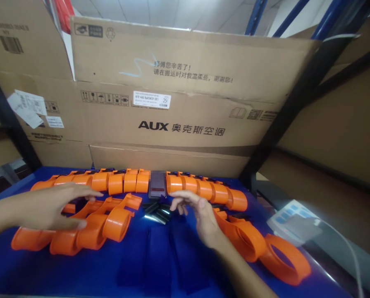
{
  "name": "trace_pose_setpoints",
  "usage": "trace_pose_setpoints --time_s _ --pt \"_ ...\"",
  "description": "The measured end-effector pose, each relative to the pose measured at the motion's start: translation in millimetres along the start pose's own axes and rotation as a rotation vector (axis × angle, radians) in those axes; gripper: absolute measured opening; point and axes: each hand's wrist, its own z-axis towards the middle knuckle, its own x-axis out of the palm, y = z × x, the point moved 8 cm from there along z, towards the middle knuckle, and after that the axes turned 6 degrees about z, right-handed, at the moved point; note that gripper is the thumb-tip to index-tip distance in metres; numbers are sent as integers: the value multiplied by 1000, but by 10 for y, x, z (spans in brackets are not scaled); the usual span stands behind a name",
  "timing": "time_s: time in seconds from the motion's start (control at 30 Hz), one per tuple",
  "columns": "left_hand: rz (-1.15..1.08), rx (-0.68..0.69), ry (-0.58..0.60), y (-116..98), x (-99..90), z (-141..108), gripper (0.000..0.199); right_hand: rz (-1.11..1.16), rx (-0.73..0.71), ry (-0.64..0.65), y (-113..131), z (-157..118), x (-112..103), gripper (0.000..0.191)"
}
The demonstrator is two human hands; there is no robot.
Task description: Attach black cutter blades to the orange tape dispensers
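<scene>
My left hand [65,205], fingers and thumb spread, is at the near-left row of orange plastic ring-shaped parts [91,231]; whether it touches them I cannot tell. Loosely bent, the fingers of my right hand [200,211] stand apart beside a small pile of shiny black pieces [158,212], with nothing visible in them. Larger orange rings [285,258] lie to the right of that hand. Dark blue flat strips [158,258] are laid on the blue table surface [88,275] between my forearms.
Along the back runs a line of orange ring parts [130,182], broken by a dark rectangular object [158,185]. Behind it stands a cardboard wall [185,107] with printing. A black frame post [284,99] rises at right, near a white device [293,221] with a cable.
</scene>
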Motion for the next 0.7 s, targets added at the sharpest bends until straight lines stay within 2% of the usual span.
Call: trace_pose_setpoints --time_s 0.07,0.13,0.23,0.33,0.43,0.57,0.7 --pt "117 163 275 -79 134 258 54 3 3 0 -12 -5 4 73" --pt "194 177 270 -64 159 553 60 -2 4 11 -21 -8 19 74" --pt "290 208 300 -65 442 860 76 -21 5 42 -27 -11 50 74" --pt "333 238 355 -57 807 990 81 -27 -1 59 -18 -16 57 73" --pt "395 259 382 -29 1036 1043 92 -21 -11 57 -6 -24 40 72" --pt "434 248 398 31 1128 1093 110 -8 -36 34 13 -27 8 71" --pt "428 221 373 67 1050 1118 115 4 -48 37 14 -22 11 69"
